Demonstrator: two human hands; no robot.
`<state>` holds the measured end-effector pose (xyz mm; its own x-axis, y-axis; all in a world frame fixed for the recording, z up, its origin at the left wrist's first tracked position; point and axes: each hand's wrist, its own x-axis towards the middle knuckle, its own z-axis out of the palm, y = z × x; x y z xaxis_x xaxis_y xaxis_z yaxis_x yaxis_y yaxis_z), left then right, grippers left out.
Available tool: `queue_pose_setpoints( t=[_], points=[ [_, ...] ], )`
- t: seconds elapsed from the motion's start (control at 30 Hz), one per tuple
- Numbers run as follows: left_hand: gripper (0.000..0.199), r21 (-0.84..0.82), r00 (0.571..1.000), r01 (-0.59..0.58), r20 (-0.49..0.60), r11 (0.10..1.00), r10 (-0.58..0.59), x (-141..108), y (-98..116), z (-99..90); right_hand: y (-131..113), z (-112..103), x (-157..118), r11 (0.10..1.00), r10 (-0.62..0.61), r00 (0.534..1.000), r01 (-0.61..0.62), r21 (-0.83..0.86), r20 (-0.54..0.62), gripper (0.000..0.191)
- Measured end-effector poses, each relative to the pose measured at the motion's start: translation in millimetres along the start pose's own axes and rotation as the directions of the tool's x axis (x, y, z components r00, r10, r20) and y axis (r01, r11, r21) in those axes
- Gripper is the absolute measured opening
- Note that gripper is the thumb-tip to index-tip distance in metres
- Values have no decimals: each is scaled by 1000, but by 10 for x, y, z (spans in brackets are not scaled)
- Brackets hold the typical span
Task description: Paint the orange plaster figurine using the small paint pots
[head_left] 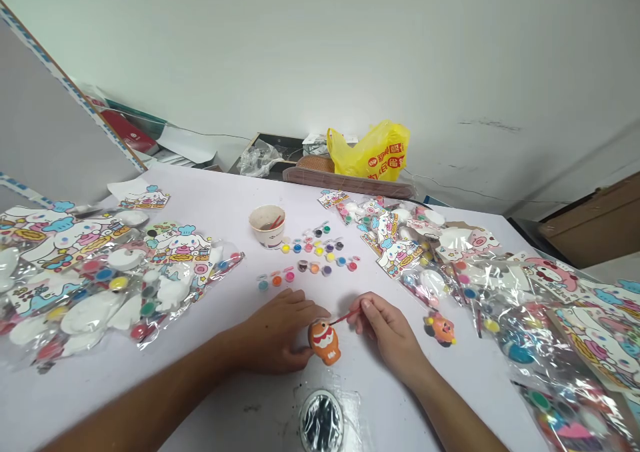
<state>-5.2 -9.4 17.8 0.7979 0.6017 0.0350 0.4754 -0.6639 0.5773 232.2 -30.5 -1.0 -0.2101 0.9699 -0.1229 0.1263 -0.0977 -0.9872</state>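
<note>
Orange figurine [325,341] is lying on the white worktop [220,205] close to the person, between the two hands, in the only view, the head camera. The left hand [277,329] is closing its grip around the figurine's left side, fingers curling over the top and thumb underneath, steadying it. The right hand [387,329] is pinching a thin red-handled brush [344,317], its grip shut on the handle, and the brush tip is touching the upper part of the figurine near its face.

Judging from the colours, the painting looks well advanced: the body is already covered in orange, with a red and white band across the middle, so what seems left is small detail around the top. A second painted figurine [440,329], also orange with pink and yellow touches, is sitting just to the right of the right hand and appears finished.

Further back, small paint pots [313,255] are scattered in rows beside a paper cup [267,224]. Unopened kit bags [100,279] with white unpainted shapes are piling up at the left, and more kit packets [500,285] are lying at the right. A yellow plastic bag [370,151] is resting against the wall.
</note>
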Motion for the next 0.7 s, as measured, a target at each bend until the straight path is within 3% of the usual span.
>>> queue_pose_setpoints(
  t=[0.3, 0.7],
  points=[
    [42, 15, 999, 31, -34, 999, -31, -19, -18, 33, 0, 6, -22, 999, -33, 999, 33, -37, 12, 39],
    [41, 26, 997, 81, 11, 996, -81, -13, -29, 28, 7, 18, -18, 998, -19, 1000, 18, -63, -16, 40]
  ],
)
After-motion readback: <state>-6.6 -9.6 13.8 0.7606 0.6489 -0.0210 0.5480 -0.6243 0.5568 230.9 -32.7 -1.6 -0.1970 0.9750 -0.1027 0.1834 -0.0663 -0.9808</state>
